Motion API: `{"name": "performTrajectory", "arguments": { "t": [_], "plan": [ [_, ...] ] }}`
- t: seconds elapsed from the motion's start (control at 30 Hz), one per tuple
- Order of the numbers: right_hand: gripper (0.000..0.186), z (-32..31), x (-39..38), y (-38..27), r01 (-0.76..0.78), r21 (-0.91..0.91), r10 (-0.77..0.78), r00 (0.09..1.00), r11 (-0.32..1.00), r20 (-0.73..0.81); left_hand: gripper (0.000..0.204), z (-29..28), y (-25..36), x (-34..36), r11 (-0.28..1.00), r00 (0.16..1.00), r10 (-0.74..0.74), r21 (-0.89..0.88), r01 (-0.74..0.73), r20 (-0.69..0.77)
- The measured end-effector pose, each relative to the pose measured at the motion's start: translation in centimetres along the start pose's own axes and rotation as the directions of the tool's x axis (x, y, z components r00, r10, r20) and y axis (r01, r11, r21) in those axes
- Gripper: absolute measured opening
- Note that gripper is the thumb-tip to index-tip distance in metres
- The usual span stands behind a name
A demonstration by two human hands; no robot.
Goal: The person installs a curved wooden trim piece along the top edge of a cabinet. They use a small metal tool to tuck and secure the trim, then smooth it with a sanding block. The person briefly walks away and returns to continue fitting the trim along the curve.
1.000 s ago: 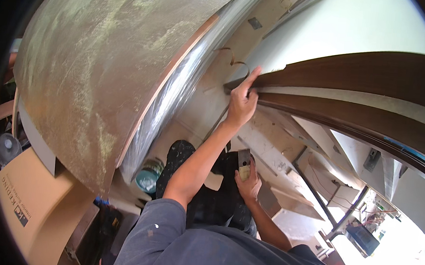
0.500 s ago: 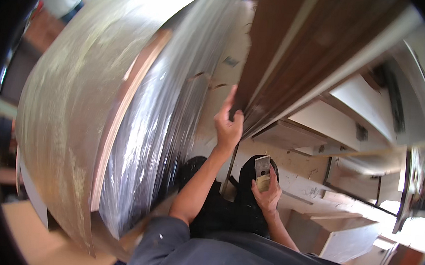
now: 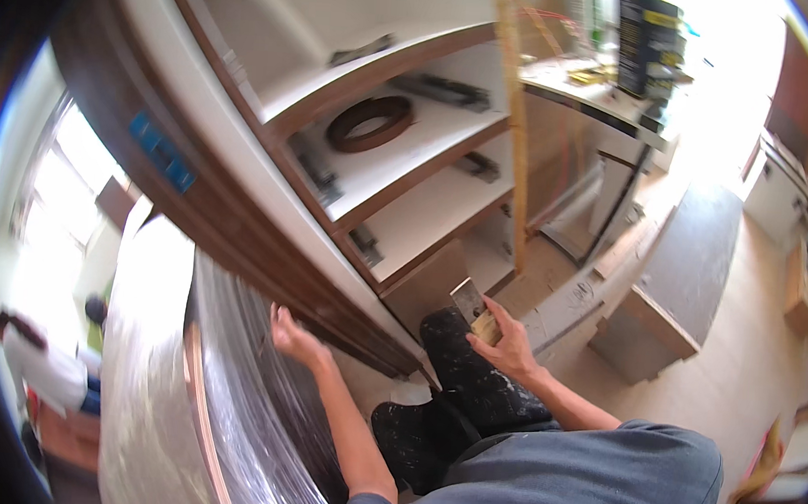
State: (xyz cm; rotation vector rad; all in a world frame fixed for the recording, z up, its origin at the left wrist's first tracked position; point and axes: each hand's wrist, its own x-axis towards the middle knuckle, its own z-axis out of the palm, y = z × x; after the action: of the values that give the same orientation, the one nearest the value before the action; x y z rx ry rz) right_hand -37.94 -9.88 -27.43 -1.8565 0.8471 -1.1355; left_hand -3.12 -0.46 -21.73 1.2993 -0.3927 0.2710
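Observation:
My right hand (image 3: 508,342) grips a putty knife (image 3: 467,299) with a wide metal blade and a yellowish handle, blade pointing up and away from me, above my dark-clad knee. My left hand (image 3: 297,338) is raised beside the brown moulded door frame (image 3: 227,230), between it and a stack of panels in clear plastic wrap (image 3: 254,382). Nothing shows in the left hand, and its fingers look apart, though slightly blurred. I cannot tell whether it touches the frame.
Right of the frame stands a cabinet with white shelves (image 3: 415,234), holding a brown edging roll (image 3: 369,124) and dark metal fittings. A black and yellow can (image 3: 645,46) stands on a far worktop. A low grey-topped cabinet (image 3: 684,272) sits at right. Another person (image 3: 45,363) is far left.
My view has swung right, bringing the shelves and low cabinet into fuller sight. The left hand has come away from the brown edge it was against. The right hand keeps the putty knife.

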Motion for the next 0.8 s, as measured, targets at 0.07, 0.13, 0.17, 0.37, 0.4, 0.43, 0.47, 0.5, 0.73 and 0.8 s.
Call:
{"name": "performTrajectory", "arguments": {
  "t": [0.07, 0.13, 0.17, 0.37, 0.4, 0.43, 0.47, 0.5, 0.73, 0.8],
  "plan": [
    [0.076, -4.3, -0.7, -0.1, 0.039, -0.009, -0.04, 0.992, 0.999, -0.12, 0.048, 0.1, 0.2, 0.2, 1.0, 1.0, 0.005, -0.03, -0.004, 0.029],
    [0.076, -9.2, -1.2, 0.2, 0.001, -0.185, -0.036, 0.982, 0.983, -0.184, 0.05, 0.0, 0.4, 0.2, 0.998, 0.999, 0.002, -0.055, 0.001, 0.043],
    [0.075, -11.5, -1.4, 0.3, -0.017, -0.338, -0.068, 0.969, 0.941, -0.238, 0.051, 0.0, 0.5, 0.1, 0.998, 0.999, -0.013, -0.056, 0.015, 0.037],
    [0.068, -26.0, -1.9, 3.0, -0.326, -0.737, -0.094, 0.88, 0.592, -0.465, 0.046, 0.2, 4.0, -0.9, 0.996, 0.997, 0.069, -0.057, -0.066, 0.047],
    [0.065, -27.7, -1.6, 3.8, -0.409, -0.768, -0.068, 0.861, 0.493, -0.503, 0.045, 0.6, 5.1, -1.3, 0.981, 0.982, 0.191, -0.037, -0.19, 0.017],
    [0.061, -29.0, -1.4, 4.8, -0.478, -0.768, -0.028, 0.842, 0.427, -0.539, 0.043, 1.3, 6.4, -1.8, 0.973, 0.973, 0.23, -0.008, -0.23, -0.034],
    [0.058, -30.2, -1.1, 5.8, -0.53, -0.748, 0.036, 0.824, 0.401, -0.565, 0.035, 2.2, 7.8, -2.3, 0.897, 0.891, 0.442, 0.033, -0.441, -0.104],
    [0.057, -30.7, -0.9, 7.0, -0.519, -0.766, 0.034, 0.835, 0.379, -0.549, 0.033, 3.2, 9.6, -2.4, 0.795, 0.794, 0.601, -0.032, -0.606, -0.091],
    [0.055, -31.8, -1.7, 14.9, -0.522, -0.765, 0.042, 0.835, 0.377, -0.549, 0.027, 16.3, 22.7, 1.4, 0.513, 0.325, 0.8, -0.296, -0.806, 0.504],
    [0.055, -32.0, -2.5, 17.0, -0.54, -0.753, 0.054, 0.824, 0.376, -0.563, 0.031, 21.4, 25.3, 3.4, 0.49, 0.241, 0.784, -0.331, -0.807, 0.572]
  ]
}}
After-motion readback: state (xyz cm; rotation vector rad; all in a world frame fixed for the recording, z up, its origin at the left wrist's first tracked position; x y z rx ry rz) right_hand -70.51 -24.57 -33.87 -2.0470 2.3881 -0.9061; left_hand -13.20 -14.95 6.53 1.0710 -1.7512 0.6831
